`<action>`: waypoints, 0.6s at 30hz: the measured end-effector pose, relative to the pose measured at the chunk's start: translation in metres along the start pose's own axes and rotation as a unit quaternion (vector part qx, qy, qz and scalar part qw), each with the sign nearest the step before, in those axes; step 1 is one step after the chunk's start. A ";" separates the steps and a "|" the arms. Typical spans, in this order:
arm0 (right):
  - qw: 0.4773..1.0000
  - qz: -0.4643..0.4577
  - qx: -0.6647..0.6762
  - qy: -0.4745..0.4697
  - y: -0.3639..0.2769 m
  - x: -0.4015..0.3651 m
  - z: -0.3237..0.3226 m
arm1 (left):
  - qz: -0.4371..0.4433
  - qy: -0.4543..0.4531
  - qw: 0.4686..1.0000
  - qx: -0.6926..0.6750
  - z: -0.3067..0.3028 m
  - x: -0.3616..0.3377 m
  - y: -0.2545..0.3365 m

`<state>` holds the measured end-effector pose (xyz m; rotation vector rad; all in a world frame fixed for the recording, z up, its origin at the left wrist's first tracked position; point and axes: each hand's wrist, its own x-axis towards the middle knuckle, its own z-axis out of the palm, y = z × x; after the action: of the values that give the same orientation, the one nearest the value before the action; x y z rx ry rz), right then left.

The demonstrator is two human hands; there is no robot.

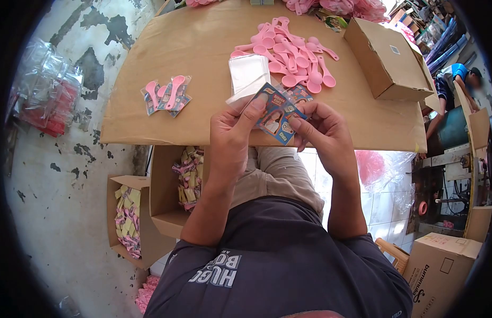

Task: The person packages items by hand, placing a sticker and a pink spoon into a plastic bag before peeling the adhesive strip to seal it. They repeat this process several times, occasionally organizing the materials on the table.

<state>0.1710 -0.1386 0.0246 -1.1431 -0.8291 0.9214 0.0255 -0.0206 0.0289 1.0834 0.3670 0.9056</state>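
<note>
In front of my chest, a small blue printed card is held tilted between both hands. My left hand pinches its upper left corner, thumb on top. My right hand grips the lower right side with thumb and curled fingers. Just behind it another printed card partly shows. A stack of clear plastic bags lies beyond my left hand, its near edge partly covered. Farther back is a heap of pink measuring spoons. To the left lie several clear packets with pink spoons and cards.
The brown-covered table carries a cardboard box at right. Below left, open boxes hold packed pieces. Plastic bags hang or lie by the left wall. Another person bends at far right, near a standing carton.
</note>
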 end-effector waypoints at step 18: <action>0.986 -0.056 0.154 0.025 0.027 0.013 0.038 | 0.019 -0.066 0.998 0.008 -0.001 -0.016 -0.019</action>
<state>0.1372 -0.1085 0.0077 -0.8397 -0.6759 0.8877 0.0236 -0.0354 0.0096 1.1616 0.2453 0.8620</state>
